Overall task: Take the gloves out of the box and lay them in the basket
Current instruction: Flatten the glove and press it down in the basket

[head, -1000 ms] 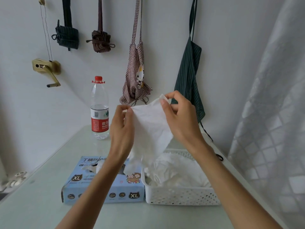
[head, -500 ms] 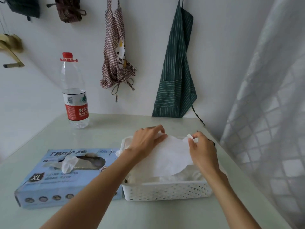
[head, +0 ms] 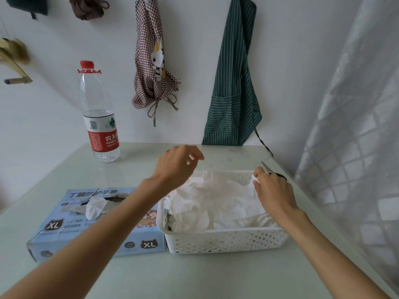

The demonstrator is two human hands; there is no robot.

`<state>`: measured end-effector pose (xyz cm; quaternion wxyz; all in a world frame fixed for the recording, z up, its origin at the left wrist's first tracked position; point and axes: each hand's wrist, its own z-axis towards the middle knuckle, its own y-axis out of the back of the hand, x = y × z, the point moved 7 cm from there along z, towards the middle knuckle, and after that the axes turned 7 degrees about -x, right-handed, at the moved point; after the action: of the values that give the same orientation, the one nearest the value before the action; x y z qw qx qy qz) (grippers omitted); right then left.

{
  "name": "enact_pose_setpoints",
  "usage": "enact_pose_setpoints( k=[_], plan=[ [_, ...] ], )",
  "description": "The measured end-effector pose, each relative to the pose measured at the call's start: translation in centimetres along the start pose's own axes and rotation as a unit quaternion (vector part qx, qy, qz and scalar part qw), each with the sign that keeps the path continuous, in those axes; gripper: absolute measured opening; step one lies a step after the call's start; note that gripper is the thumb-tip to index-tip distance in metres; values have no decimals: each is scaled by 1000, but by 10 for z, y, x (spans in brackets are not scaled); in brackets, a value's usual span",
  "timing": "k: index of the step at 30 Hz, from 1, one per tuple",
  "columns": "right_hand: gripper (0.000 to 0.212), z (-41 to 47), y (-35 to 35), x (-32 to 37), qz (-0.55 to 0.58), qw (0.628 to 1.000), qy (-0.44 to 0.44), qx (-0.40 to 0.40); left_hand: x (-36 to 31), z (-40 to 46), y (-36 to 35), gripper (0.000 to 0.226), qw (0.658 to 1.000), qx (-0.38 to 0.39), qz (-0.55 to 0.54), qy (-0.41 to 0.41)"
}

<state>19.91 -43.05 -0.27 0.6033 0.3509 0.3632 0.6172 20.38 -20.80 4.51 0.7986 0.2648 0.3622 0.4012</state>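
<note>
two containers, one pile of gloves

two containers sit side by side on the pale table (head: 216, 275) in front of me. on my left is the blue glove box (head: 71, 229), lying flat with "xl" marks on its front and top; it touches the white perforated basket (head: 224, 239) on its right edge. one crumpled white glove (head: 95, 207) pokes up through the slot in the box top. what else is inside the box i cannot tell.

the basket holds a loose heap of white gloves (head: 207, 203), rumpled and overlapping so much that i cannot count them. the heap fills most of the basket and rises a little above the rim at the back.

my left hand (head: 177, 167) hangs above the far left corner of the basket, fingers loosely spread and curled, holding nothing; a bit of white shows between the fingers, blurred, and i cannot tell what it is. my right hand (head: 274, 190) rests at the basket's right side, thumb and forefinger pinched on the edge of the topmost glove, which lies across the heap.

counting the rest: one clear water bottle (head: 98, 117) with a red cap and red label stands upright at the back left of the table, well apart from the box. two aprons hang on the wall behind, one brown checked apron (head: 151, 67) with a cartoon cat, one green striped apron (head: 234, 87). a white patterned curtain (head: 354, 147) hangs along the right. a small dark object just beyond my right hand is too hidden to name.
</note>
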Motion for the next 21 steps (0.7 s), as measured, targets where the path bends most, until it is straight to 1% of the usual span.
enact_pose_setpoints(
  k=[1, 3, 5, 6, 8, 10, 12, 13, 14, 16, 17, 18, 19, 20, 21],
  plan=[
    [19, 0, -1, 0, -23, 1000, 9, -1, -4, -9, -1, 16, 997, 65, -27, -12],
    [26, -1, -1, 1, -64, 997, 30, -4, -20, -36, -10, 16, 974, 212, -64, -41],
    [34, -1, -2, 2, -101, 994, 50, 0, -27, -61, -20, 23, 945, 321, -29, -62],
    [37, -1, -2, 3, -118, 991, 59, 1, -26, -68, -23, 24, 933, 351, 2, -74],
    [38, -3, -1, 7, -142, 987, 80, 4, -23, -76, -22, 23, 917, 387, 45, -86],
    [35, -5, 0, 11, -139, 985, 98, 9, -18, -80, -17, 24, 898, 436, 31, -56],
    [34, -6, 6, 10, -115, 988, 101, 20, -16, -80, -1, 26, 872, 488, -14, -8],
    [35, -6, 13, 6, -86, 992, 86, 22, -16, -76, 10, 27, 866, 500, -30, -2],
    [36, -6, 22, 0, -36, 997, 61, 14, -15, -68, 22, 27, 868, 496, -41, -4],
    [30, -5, 42, -11, 101, 995, 1, -17, -15, -45, 39, 26, 896, 438, -68, -10],
    [26, -4, 46, -11, 169, 985, -18, -26, -15, -35, 41, 28, 914, 398, -78, -12],
    [23, -4, 48, -8, 219, 975, -22, -20, -19, -30, 36, 30, 927, 368, -73, -19],
    [25, -6, 42, 1, 252, 967, -16, 22, -22, -32, 24, 35, 933, 354, -51, -33],
    [33, -11, 31, 12, 249, 964, 2, 93, -25, -39, 7, 44, 932, 357, -17, -56],
    [46, -19, 16, 23, 206, 961, 28, 183, -27, -50, -13, 56, 926, 369, 26, -81]
  ],
)
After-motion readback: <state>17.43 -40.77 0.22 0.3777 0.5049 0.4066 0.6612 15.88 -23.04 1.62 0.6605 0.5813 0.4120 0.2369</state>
